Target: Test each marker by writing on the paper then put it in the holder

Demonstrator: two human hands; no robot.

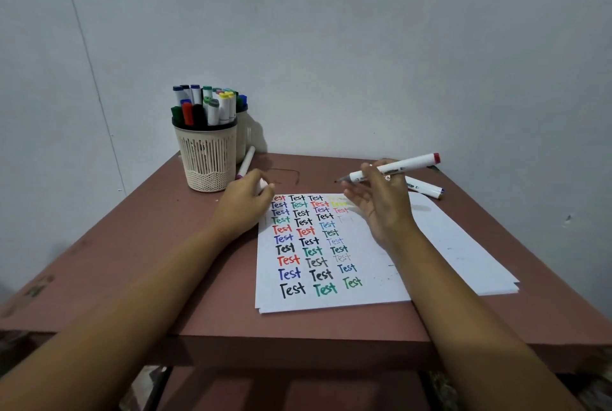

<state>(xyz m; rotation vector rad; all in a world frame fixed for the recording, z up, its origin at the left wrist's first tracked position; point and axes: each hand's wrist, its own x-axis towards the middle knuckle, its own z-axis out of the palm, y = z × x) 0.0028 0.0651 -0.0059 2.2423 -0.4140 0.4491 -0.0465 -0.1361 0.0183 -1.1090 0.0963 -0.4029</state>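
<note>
Head view: right hand [381, 200] pinches a white marker [394, 167] between thumb and forefinger, other fingers splayed loose. The marker is uncapped, its dark tip pointing left and raised over the top edge of the paper [440, 245]; the far end is red. Left hand [245, 207] rests at the paper's top-left corner, fingers curled round a small white piece [262, 184], probably the cap, partly hidden.

Step, as I judge it: testing this marker, tip not on the sheet. Next move calls for lowering the tip to blank paper right of the "Test" columns, writing, recapping, then carrying it left to the holder [207, 158], which is already crowded, so aim for a gap.

Loose markers on the table [149, 245]: one [245, 162] touching the holder, another [425, 187] behind the right hand. A second holder [243, 135] stands behind the first.
</note>
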